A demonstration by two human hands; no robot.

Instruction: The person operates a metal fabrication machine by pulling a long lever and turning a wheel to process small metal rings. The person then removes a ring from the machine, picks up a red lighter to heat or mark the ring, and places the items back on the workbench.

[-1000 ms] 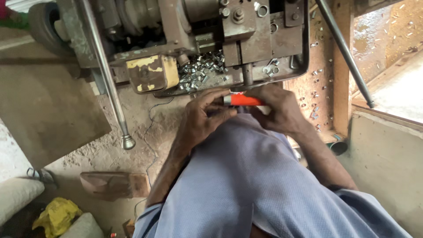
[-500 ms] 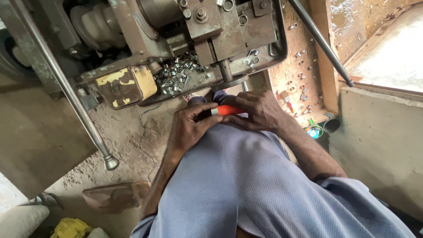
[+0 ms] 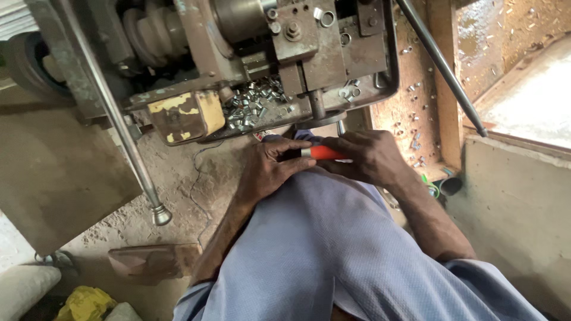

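Since a moment ago my view has slid left, so the machine (image 3: 250, 65) sits more squarely above my hands; the hands themselves have barely shifted on my knee (image 3: 333, 238). My right hand (image 3: 372, 157) is wrapped around the orange handle (image 3: 327, 153), fingers curled shut on it. My left hand (image 3: 267, 169) meets it from the other side, its fingers (image 3: 285, 145) pressed together and pinching the tool's metal end. The tool lies across my knee, just below the tray of small metal sleeves (image 3: 253, 104). A long lever (image 3: 119, 119) hangs to my left.
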